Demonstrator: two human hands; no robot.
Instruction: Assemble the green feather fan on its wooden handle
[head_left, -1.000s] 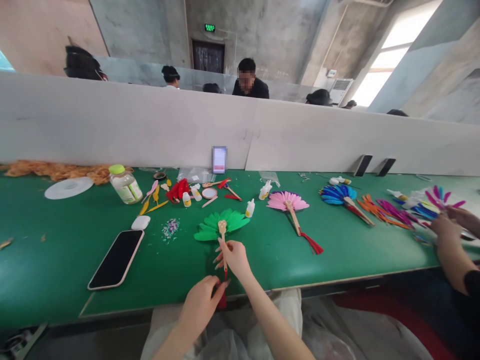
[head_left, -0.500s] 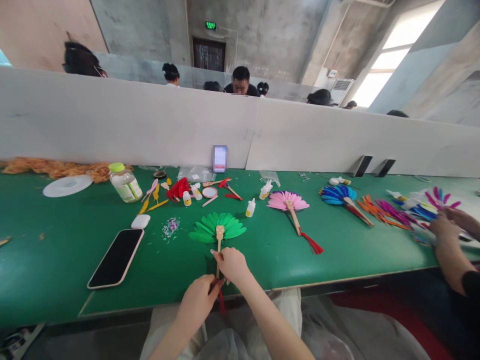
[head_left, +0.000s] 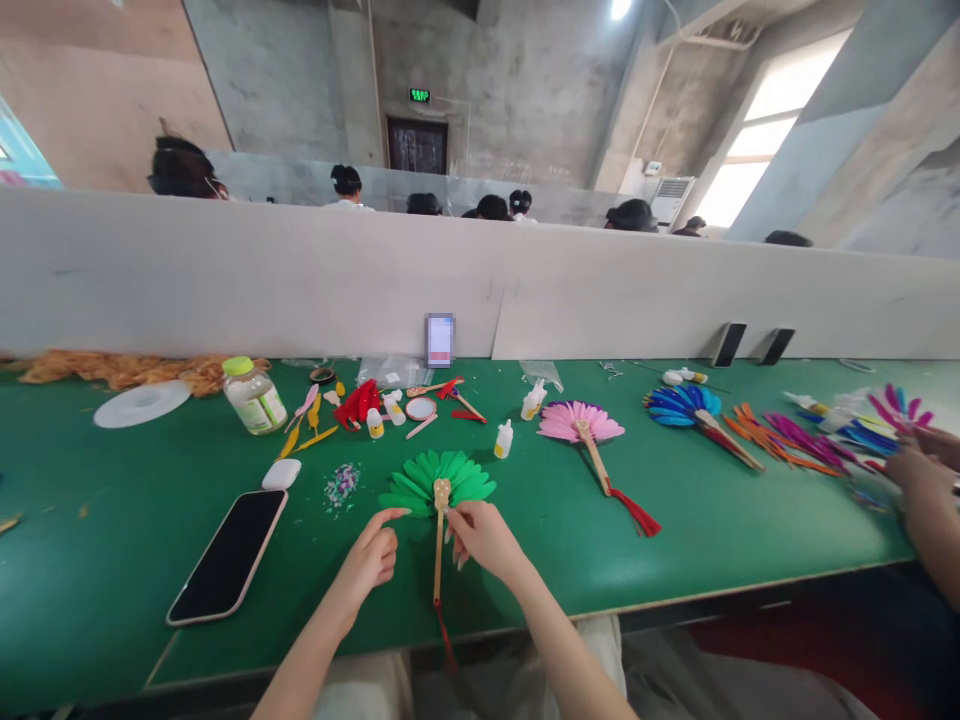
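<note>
A green feather fan [head_left: 441, 492] lies on the table in front of me, feathers spread away from me. Its wooden handle points toward me, with a red tassel hanging over the table edge. My left hand [head_left: 367, 558] is left of the handle, index finger stretched to the lower left feathers and the other fingers curled, holding nothing. With bent fingers, my right hand [head_left: 486, 540] pinches at the right side of the fan where handle and feathers meet; its exact contact is partly hidden. Purple and white bits [head_left: 343, 484] lie to the left.
A phone [head_left: 229, 555], a white case [head_left: 281, 474] and a lidded jar [head_left: 255, 400] stand left. Beyond the fan are small glue bottles [head_left: 503, 440] and red feathers [head_left: 358, 404]. Rightward lie a pink fan [head_left: 581, 424], a blue fan [head_left: 684, 405] and a co-worker's hands [head_left: 926, 470].
Both my hands have left the lower handle and tassel end and moved up to the feathered end. The left hand has let go and moved left. The view has tilted up slightly.
</note>
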